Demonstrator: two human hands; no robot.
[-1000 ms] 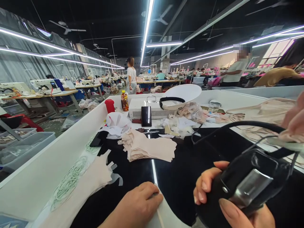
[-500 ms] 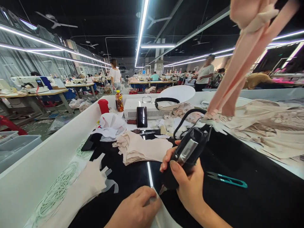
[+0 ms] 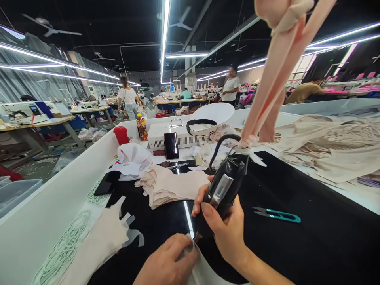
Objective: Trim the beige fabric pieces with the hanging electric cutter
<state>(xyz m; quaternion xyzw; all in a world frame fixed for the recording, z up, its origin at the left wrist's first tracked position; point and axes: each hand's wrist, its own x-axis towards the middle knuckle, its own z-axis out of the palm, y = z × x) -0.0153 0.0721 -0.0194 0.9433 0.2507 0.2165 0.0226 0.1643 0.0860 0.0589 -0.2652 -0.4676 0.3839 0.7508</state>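
Black and rounded, the handheld tool (image 3: pixel 223 188) fills our right hand (image 3: pixel 226 231), whose fingers wrap around its body; its tip points down just beside our left hand (image 3: pixel 170 257). There our thumb and fingertips pinch the end of a thin pale strip (image 3: pixel 197 270), which runs toward us over the work surface (image 3: pixel 299 249). With tip and fingertips so close, we judge that a slip could catch our skin, and a loosened pinch could let the strip skew. Pink cloth (image 3: pixel 268 75) hangs at the tool's upper end; should it pull taut, it might jerk our aim.
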